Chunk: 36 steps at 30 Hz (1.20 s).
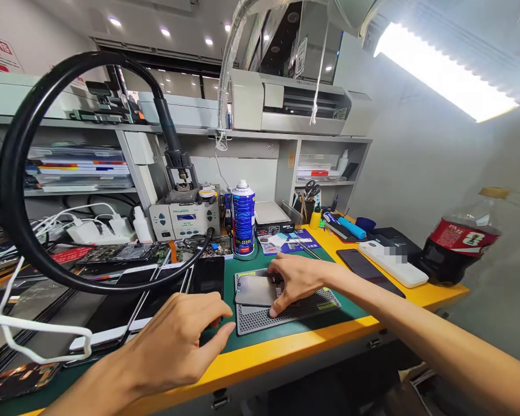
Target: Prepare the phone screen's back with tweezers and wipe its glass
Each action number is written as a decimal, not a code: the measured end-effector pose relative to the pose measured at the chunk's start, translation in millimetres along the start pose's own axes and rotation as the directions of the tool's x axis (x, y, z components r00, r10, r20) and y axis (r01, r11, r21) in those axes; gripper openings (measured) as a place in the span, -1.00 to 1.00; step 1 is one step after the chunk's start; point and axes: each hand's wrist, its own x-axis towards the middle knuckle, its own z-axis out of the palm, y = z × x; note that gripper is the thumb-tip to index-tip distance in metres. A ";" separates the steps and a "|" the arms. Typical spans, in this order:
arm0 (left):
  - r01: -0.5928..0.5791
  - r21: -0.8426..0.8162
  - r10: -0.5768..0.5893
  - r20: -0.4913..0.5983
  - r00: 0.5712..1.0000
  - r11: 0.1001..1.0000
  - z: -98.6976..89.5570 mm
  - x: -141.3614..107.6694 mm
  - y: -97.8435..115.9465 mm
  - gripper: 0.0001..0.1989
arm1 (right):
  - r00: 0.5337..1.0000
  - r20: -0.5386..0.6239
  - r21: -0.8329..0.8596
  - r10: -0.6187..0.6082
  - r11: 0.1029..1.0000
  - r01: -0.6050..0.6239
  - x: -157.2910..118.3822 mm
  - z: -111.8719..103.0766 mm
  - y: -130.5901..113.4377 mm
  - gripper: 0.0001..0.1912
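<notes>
A flat grey phone [255,290] lies on a grey perforated pad [260,323], on the green work mat [351,306]. My right hand [297,280] reaches over the phone's right part, its thumb at the near edge and its fingers at the far edge. The hand covers that end of the phone. My left hand [186,335] is in the air left of the pad, thumb and forefinger apart, other fingers curled, with nothing visible in it.
A blue spray can [244,219] stands behind the pad. A soldering or hot-air station [186,216] with a looping black hose [11,173] is at left, near several phones and boards. On the right are a dark phone [368,271], a white box [392,264] and a cola bottle [459,237].
</notes>
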 end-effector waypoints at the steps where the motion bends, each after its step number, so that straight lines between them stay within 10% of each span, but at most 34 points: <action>1: 0.019 -0.027 -0.019 -0.001 1.000 0.999 -0.3 6.7 -3.6 -0.86 | 1.000 0.005 -0.006 -0.019 1.000 0.019 1.5 0.2 -0.7 -0.27; 11: 0.203 -0.100 -0.217 -0.158 0.963 0.974 4.9 67.7 -41.2 -0.82 | 0.992 -0.105 -0.108 -0.069 0.992 0.058 6.3 9.8 -12.0 -0.34; 21: 0.323 -0.232 -0.380 -0.272 0.884 0.918 11.7 60.9 -65.5 -0.81 | 0.992 -0.085 -0.146 -0.098 0.986 0.085 17.2 6.8 -21.1 -0.47; 29: 0.350 -0.345 -0.454 -0.296 0.840 0.871 12.3 57.3 -66.1 -0.82 | 0.994 -0.100 0.177 -0.044 0.982 0.061 23.0 6.3 -4.5 -0.41; 32: 0.362 -0.428 -0.509 -0.303 0.806 0.828 13.1 57.3 -65.4 -0.82 | 0.993 -0.086 0.440 -0.078 0.891 0.108 24.6 -1.4 5.2 -0.50; 36: 0.371 -0.614 -0.613 -0.243 0.751 0.697 13.4 58.7 -64.8 -0.78 | 0.972 -0.126 0.799 -0.201 0.560 0.219 38.3 -12.0 8.1 -0.58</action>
